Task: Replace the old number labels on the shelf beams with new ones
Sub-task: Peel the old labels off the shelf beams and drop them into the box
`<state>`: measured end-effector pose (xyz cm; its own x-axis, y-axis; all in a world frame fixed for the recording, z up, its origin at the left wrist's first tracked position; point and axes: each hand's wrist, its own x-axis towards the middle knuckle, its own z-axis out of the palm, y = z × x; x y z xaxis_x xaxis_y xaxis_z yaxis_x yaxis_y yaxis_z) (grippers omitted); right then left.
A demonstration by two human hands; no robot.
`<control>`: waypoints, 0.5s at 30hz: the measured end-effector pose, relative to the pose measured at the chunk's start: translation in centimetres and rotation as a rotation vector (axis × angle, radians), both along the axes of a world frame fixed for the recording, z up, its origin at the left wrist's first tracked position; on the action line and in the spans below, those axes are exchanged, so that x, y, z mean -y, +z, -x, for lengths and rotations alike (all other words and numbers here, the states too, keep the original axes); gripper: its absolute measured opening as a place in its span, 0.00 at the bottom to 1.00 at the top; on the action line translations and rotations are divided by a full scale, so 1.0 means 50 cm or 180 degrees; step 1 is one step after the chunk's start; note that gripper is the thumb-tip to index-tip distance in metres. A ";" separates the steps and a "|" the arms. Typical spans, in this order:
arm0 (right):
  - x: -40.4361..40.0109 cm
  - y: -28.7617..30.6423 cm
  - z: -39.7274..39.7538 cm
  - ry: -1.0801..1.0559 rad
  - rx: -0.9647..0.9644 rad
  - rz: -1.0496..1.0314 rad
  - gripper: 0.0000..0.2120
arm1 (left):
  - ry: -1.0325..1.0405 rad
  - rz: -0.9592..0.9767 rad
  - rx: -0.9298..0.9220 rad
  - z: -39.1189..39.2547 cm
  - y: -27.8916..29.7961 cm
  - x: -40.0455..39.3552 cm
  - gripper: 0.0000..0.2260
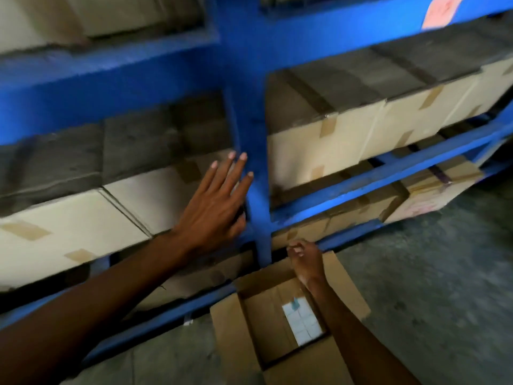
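Note:
My left hand [215, 207] is open with fingers spread, lying against the blue upright post [249, 112] of the shelf and the cardboard box beside it. My right hand [305, 258] hangs low over the far flap of an open cardboard box [233, 329] on the floor, fingers curled; whether it holds anything is unclear. Inside that box lies a white sheet of labels [302, 319]. A pale orange label [441, 9] is stuck on the upper blue beam [347, 26] at the top right. The image is blurred by motion.
Sealed, taped cardboard boxes [347, 137] fill the shelf levels on both sides of the post. Lower blue beams [388, 173] run across to the right. The grey concrete floor [430, 301] spreads out at the lower right.

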<state>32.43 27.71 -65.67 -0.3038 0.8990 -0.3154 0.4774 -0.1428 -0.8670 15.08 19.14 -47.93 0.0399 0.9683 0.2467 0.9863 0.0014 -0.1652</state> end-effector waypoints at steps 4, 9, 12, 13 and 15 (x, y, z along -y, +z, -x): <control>0.047 0.191 0.125 -0.0014 -0.0721 -0.1292 0.03 | 0.0212 -0.0528 -0.0064 0.077 0.101 0.131 0.32; 0.177 0.429 0.299 0.0049 -0.1643 -0.2525 0.03 | 0.0645 -0.1116 -0.0373 0.216 0.213 0.322 0.37; 0.257 0.513 0.386 0.0112 -0.1907 -0.3009 0.08 | 0.0966 -0.1371 -0.0558 0.296 0.264 0.406 0.37; 0.283 0.532 0.413 0.0173 -0.1974 -0.3137 0.09 | 0.1081 -0.1373 -0.0583 0.320 0.278 0.432 0.37; 0.323 0.550 0.454 0.0271 -0.1889 -0.3407 0.12 | 0.1290 -0.1263 -0.0626 0.357 0.291 0.468 0.38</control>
